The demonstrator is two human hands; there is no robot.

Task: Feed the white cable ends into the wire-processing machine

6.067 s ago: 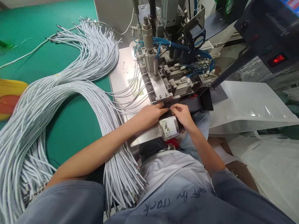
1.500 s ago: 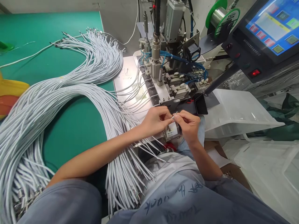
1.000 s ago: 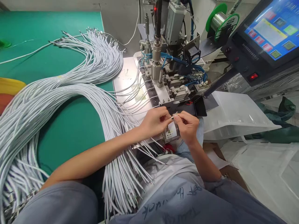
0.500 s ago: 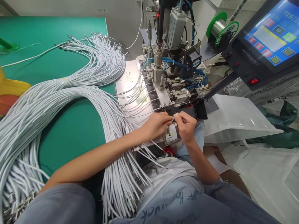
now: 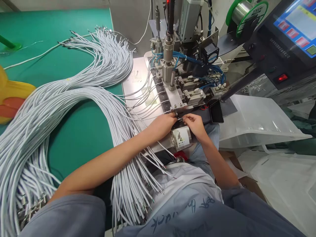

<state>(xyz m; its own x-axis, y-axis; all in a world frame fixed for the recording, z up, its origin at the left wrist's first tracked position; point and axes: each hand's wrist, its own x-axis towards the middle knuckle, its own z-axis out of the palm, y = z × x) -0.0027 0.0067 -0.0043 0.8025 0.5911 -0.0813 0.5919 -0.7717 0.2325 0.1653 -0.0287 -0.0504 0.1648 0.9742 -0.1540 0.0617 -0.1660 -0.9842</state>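
At the front edge of the soldering machine (image 5: 170, 79), my left hand (image 5: 164, 125) is closed around a white cable, mostly hidden under the fingers. My right hand (image 5: 195, 125) pinches the wire end of that cable, a short white piece of which shows between the two hands. Just below them sits a metal cylinder with a white label (image 5: 182, 137). Several other white cables (image 5: 148, 107) run from the left into the machine's row of slots. A big bundle of white cables (image 5: 81, 93) curves across the green mat, its loose ends hanging by my lap.
The green table mat (image 5: 74, 141) spreads on the left, with a yellow and orange object (image 5: 14, 98) at its edge. To the right are a solder wire spool (image 5: 243, 13), a touch screen (image 5: 298, 33), a black tray (image 5: 216, 112) and translucent plastic bins (image 5: 261, 115).
Both hands have moved slightly up and forward, closer to the machine's slots, with the cable between them. My view has shifted a little, so the screen sits farther right.
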